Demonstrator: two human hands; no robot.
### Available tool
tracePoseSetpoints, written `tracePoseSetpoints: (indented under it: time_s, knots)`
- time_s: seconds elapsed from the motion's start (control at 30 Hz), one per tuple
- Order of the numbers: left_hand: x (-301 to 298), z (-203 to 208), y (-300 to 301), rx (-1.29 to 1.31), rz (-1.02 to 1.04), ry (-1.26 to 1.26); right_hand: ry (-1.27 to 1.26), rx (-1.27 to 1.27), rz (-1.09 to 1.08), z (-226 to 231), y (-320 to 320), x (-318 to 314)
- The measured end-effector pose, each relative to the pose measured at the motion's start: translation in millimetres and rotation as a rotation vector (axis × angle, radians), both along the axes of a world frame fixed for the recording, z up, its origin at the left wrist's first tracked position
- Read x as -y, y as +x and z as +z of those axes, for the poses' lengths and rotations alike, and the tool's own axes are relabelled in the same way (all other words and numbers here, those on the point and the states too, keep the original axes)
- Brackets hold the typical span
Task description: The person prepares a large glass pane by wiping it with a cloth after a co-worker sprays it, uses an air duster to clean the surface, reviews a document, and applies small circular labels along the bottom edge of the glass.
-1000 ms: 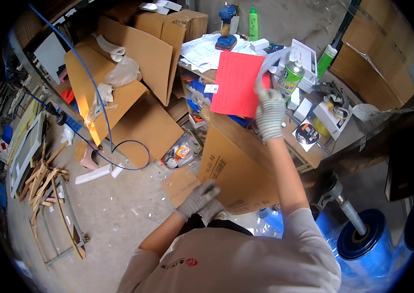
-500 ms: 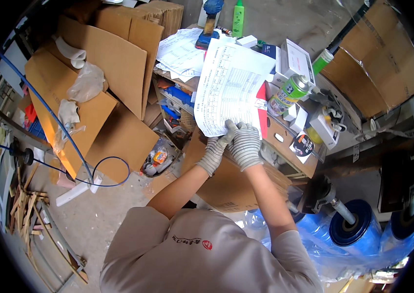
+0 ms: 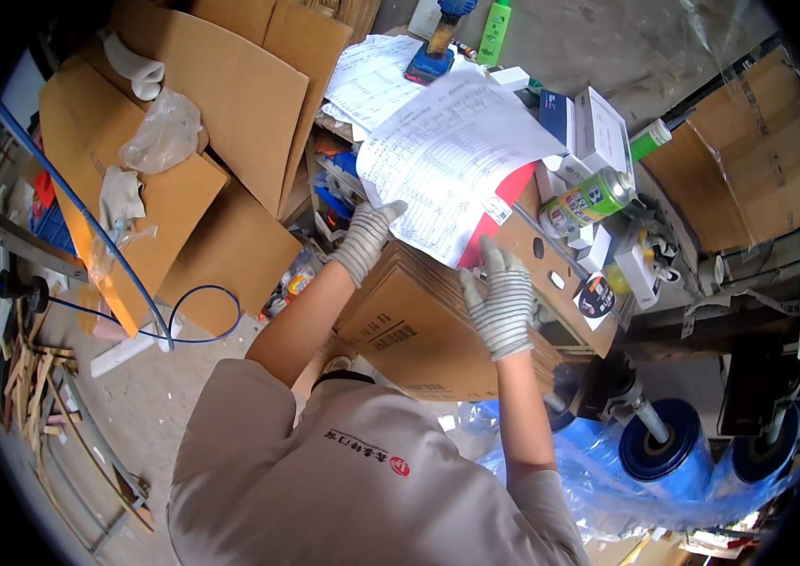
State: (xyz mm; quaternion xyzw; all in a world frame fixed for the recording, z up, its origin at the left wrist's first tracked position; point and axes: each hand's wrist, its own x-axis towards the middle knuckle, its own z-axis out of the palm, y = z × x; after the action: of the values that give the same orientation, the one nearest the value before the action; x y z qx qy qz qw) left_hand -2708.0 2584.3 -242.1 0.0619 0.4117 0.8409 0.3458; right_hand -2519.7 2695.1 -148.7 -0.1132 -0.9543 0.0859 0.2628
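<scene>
I see, over brown wooden workbench [image 3: 521, 231], white printed paper sheet [image 3: 447, 160] lying on flat red sheet [image 3: 513, 185]; covering seems mostly done, right strip left bare. Left gloved hand [image 3: 363, 243] clamped on paper's left edge; right gloved hand [image 3: 497, 300] spread, contact unclear. Half second earlier: hands together, now apart.

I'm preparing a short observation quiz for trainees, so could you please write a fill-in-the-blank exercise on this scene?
1. The left hand has its ____ over the edge of the white paper.
2. The lower sheet showing beneath the white paper is coloured ____.
3. In the picture, the green-labelled spray can is to the ____ of the white paper.

Missing words: thumb; red; right.
</scene>
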Motion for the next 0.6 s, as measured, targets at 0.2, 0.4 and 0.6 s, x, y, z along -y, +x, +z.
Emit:
tracePoseSetpoints:
  time_s: [0.2, 0.4, 0.6]
  knots:
    - [8, 4, -14, 0.01, -0.052, 0.027, -0.133, 0.055, -0.069, 4, 20, 5]
    - [16, -2, -29, -0.008, -0.125, 0.044, -0.102, 0.045, -0.085, -22, 38, 3]
    - [33, 2, -36, -0.08, -0.335, 0.086, -0.02, -0.052, -0.039, -17, 4, 8]
